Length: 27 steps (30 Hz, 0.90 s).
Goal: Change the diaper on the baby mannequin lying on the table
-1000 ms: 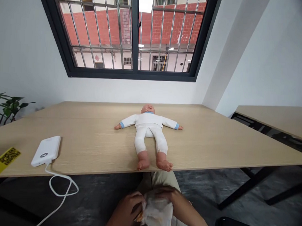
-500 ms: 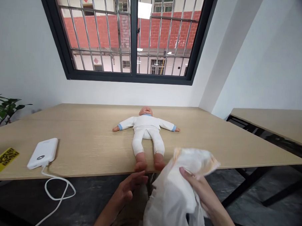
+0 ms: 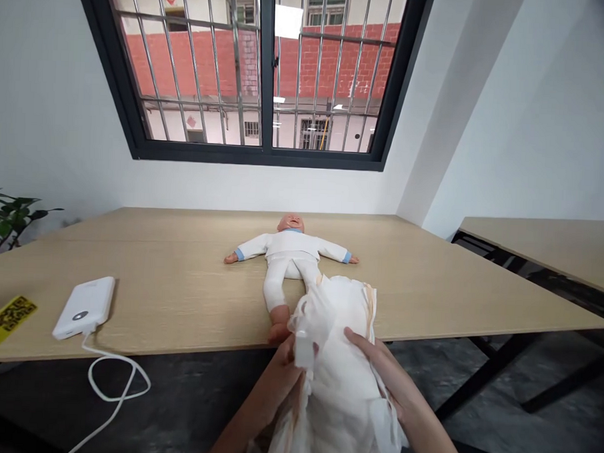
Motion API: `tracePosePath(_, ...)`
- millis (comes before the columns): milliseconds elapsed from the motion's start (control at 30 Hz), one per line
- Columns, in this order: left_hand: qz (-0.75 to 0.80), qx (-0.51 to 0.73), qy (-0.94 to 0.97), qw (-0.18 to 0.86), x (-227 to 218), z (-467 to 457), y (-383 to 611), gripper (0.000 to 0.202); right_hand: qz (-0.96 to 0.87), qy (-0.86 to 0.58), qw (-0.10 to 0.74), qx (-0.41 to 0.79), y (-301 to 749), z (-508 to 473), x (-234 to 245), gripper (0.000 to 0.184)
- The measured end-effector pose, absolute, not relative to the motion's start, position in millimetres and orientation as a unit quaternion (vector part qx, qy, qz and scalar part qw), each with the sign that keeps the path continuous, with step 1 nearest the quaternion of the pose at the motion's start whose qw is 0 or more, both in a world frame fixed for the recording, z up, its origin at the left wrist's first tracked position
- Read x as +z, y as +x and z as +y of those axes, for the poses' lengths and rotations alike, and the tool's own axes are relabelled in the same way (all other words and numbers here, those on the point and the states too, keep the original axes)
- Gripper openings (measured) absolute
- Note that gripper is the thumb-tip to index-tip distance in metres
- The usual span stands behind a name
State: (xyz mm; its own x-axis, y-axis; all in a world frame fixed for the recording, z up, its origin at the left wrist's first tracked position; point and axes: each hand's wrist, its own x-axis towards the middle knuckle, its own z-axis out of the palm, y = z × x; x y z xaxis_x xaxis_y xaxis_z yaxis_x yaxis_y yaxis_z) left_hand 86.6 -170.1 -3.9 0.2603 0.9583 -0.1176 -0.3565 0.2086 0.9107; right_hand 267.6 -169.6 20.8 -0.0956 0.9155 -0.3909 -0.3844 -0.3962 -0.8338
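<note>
An unfolded white diaper (image 3: pixel 343 362) with pale orange edging and loose side tabs hangs in front of me, below and over the table's front edge. My left hand (image 3: pixel 282 369) is closed on its left side. On the right side my right hand (image 3: pixel 376 363) grips it, thumb lying on the inner face. Behind it a baby doll (image 3: pixel 292 246) lies on its back on the table, arms spread, in a white outfit with blue cuffs. The diaper hides the doll's lower leg and foot on the right.
On the wooden table (image 3: pixel 180 274), a white power bank (image 3: pixel 85 307) lies at the left, its white cable (image 3: pixel 119 399) hanging off the front edge. A yellow tag (image 3: pixel 4 327) and a plant (image 3: pixel 12 217) are farther left. Another table (image 3: pixel 546 247) stands at the right.
My left hand has moved right and taken hold of the diaper's left side. The diaper has shifted left and turned, now covering one of the doll's feet.
</note>
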Motion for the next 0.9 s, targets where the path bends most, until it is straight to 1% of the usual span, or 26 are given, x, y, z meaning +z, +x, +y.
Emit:
tracePosePath(67,0.422,0.48,0.361,0.679,-3,-168,88,0.052,-0.279,-0.473,0.478,0.686,271,-169,20,0.052)
tracePosePath(133,0.458,0.483,0.311,0.678,-5,-166,86,0.054,-0.302,-0.486,0.48,0.665,278,-168,18,0.05)
tracePosePath(233,0.472,0.511,0.275,0.664,-10,-161,80,0.052,-0.395,-0.49,0.46,0.626,296,-167,11,0.055)
tracePosePath(300,0.455,0.526,0.272,0.665,-15,-158,76,0.052,-0.471,-0.486,0.434,0.595,311,-168,3,0.063)
tracePosePath(367,0.442,0.53,0.268,0.673,-19,-156,73,0.051,-0.524,-0.495,0.394,0.57,324,-171,-6,0.076)
tracePosePath(500,0.409,0.55,0.263,0.679,-25,-156,73,0.046,-0.579,-0.492,0.304,0.574,340,-179,-19,0.098)
tracePosePath(567,0.388,0.551,0.263,0.69,-26,-158,75,0.043,-0.598,-0.485,0.291,0.568,340,-183,-19,0.103)
tracePosePath(700,0.414,0.515,0.218,0.718,-26,-166,79,0.04,-0.645,-0.454,0.282,0.546,331,-188,-16,0.109)
tracePosePath(800,0.429,0.481,0.248,0.723,-24,-172,80,0.046,-0.678,-0.481,0.269,0.486,326,-191,-16,0.11)
tracePosePath(900,0.425,0.464,0.299,0.717,-21,-177,81,0.055,-0.691,-0.508,0.286,0.428,323,-199,-11,0.109)
